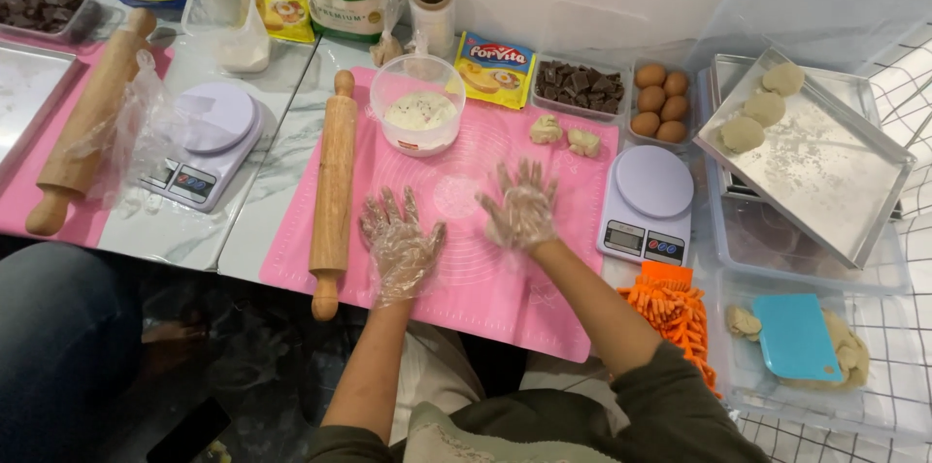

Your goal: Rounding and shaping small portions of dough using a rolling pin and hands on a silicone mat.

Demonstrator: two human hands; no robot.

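Gloved left hand (400, 248), right hand (521, 212), fingers spread above pink mat (505, 300)

A white marbled counter (282, 157) crowded with baking gear.

A pink silicone mat (485, 279) covers its middle and carries a wooden rolling pin (332, 193), a clear bowl of pale mix (418, 106) and two small dough lumps (564, 135). Right of the mat sit a white kitchen scale (646, 204), a tray of chocolate chunks (580, 86) and a tray of brown eggs (660, 102). Farther right, stacked clear tubs (815, 259) bear a tilted metal tray (825, 172) (three dough discs rest on it). To the left lie a second scale (204, 143), a second rolling pin (89, 118) on another pink mat (19, 201), and packets along the wall.
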